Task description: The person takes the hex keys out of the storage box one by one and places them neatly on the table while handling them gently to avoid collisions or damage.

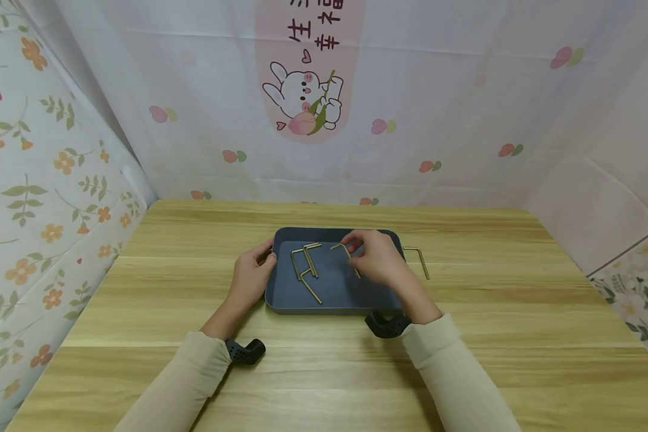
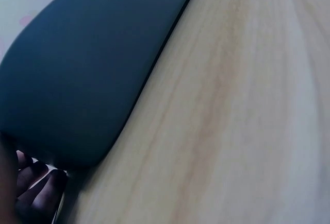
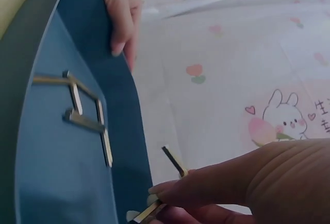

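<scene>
L-shaped rods (image 1: 311,262) lie in a tray (image 1: 324,311), one of them lifted by the right hand (image 1: 375,257)

Nearest, two pale sleeves (image 1: 459,360) reach in over the wood-grain table (image 1: 324,384), each wrist carrying a black mount (image 1: 245,353). Beyond them sits the blue-grey tray, its long side facing near. Three brass-coloured rods rest toward its left side, the nearest one slanting to the near right, the other two close together farther back.

At the tray's left wall, the left hand (image 1: 252,273) grips the edge. The right-wrist view shows its thumb at the rim; the left-wrist view, filled mostly by the tray's dark outer side, adds bent fingers by a corner and shows none of the rods.

Over the right half of the tray, the right hand pinches one held rod (image 1: 348,252). From above, its fingers partly cover that rod; the right-wrist view shows the thumb and fingertips closed on it, with one end sticking out past them. Just right of the tray, another rod (image 1: 423,264) lies on the table, visible only in the head view. Farthest stands a pale cloth (image 1: 437,108) with a printed rabbit (image 1: 302,99).
</scene>
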`<action>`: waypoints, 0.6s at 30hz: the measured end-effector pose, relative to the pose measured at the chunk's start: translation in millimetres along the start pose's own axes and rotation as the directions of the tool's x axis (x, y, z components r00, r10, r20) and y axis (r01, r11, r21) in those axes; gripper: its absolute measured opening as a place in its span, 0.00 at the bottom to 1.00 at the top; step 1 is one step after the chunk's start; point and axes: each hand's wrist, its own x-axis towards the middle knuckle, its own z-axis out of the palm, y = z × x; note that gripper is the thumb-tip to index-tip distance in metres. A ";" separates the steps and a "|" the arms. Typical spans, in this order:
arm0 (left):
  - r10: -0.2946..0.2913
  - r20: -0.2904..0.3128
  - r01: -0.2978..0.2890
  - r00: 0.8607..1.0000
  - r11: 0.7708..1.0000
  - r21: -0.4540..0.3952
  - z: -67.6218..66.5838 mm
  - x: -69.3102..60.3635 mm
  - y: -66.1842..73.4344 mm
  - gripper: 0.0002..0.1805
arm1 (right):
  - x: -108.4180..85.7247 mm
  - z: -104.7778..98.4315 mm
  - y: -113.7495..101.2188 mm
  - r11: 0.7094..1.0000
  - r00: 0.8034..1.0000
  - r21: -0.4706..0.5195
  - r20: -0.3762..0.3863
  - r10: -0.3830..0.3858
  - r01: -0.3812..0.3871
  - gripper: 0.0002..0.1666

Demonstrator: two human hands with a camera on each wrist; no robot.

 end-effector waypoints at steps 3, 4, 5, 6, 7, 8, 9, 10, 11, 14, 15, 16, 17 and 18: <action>0.000 0.003 0.000 1.000 1.000 0.005 0.3 -0.1 0.5 0.25 | -4.2 -9.4 7.7 1.000 0.999 -0.009 -0.045 -0.005 0.004 0.21; 0.000 0.000 0.000 1.000 1.000 0.004 0.2 -0.5 0.7 0.24 | -5.7 -13.0 10.4 1.000 0.998 -0.007 -0.055 -0.004 0.004 0.21; 0.000 -0.004 0.000 1.000 1.000 0.001 0.2 -0.8 1.0 0.24 | -7.0 -16.9 13.5 1.000 0.998 -0.004 -0.065 -0.002 0.002 0.22; 0.001 -0.007 -0.001 1.000 1.000 0.000 0.3 -1.2 1.2 0.24 | -8.4 -20.8 17.2 1.000 0.997 0.003 -0.071 0.004 -0.003 0.22; 0.003 -0.008 -0.003 1.000 1.000 0.002 0.5 -1.2 0.7 0.24 | -9.6 -24.7 21.4 1.000 0.997 0.009 -0.078 0.012 -0.012 0.22; 0.003 -0.010 -0.003 1.000 1.000 0.001 0.6 -1.4 0.8 0.24 | -11.5 -28.5 25.4 1.000 0.996 0.012 -0.087 0.022 -0.021 0.23; 0.005 -0.010 -0.005 1.000 1.000 0.001 0.8 -1.5 0.6 0.24 | -13.3 -32.2 29.6 0.999 0.995 0.014 -0.094 0.032 -0.031 0.23; 0.005 -0.010 -0.005 1.000 1.000 -0.002 0.9 -1.5 0.7 0.24 | -14.8 -35.3 33.9 0.999 0.994 0.012 -0.105 0.040 -0.039 0.24; 0.004 -0.009 -0.004 1.000 1.000 -0.004 1.1 -1.5 0.4 0.24 | -16.2 -38.0 38.5 0.999 0.992 0.009 -0.118 0.049 -0.048 0.24; -0.002 -0.005 0.002 1.000 1.000 -0.002 1.3 -1.2 -0.4 0.24 | -20.2 -44.1 51.8 0.997 0.985 0.005 -0.154 0.080 -0.080 0.25; -0.003 -0.004 0.003 1.000 1.000 -0.001 1.2 -0.8 -0.4 0.24 | -21.1 -45.9 56.3 0.996 0.983 0.002 -0.163 0.086 -0.087 0.25; -0.003 -0.004 0.003 1.000 1.000 0.003 0.9 -0.4 -0.8 0.24 | -21.8 -47.9 60.4 0.996 0.980 0.000 -0.175 0.090 -0.091 0.26; -0.003 -0.004 0.003 1.000 1.000 0.009 0.5 0.1 -1.1 0.24 | -21.9 -49.9 64.4 0.996 0.979 0.003 -0.183 0.093 -0.094 0.26; -0.003 -0.004 0.003 1.000 1.000 0.010 -0.1 0.5 -1.3 0.25 | -22.0 -52.1 67.8 0.995 0.977 0.011 -0.190 0.096 -0.096 0.26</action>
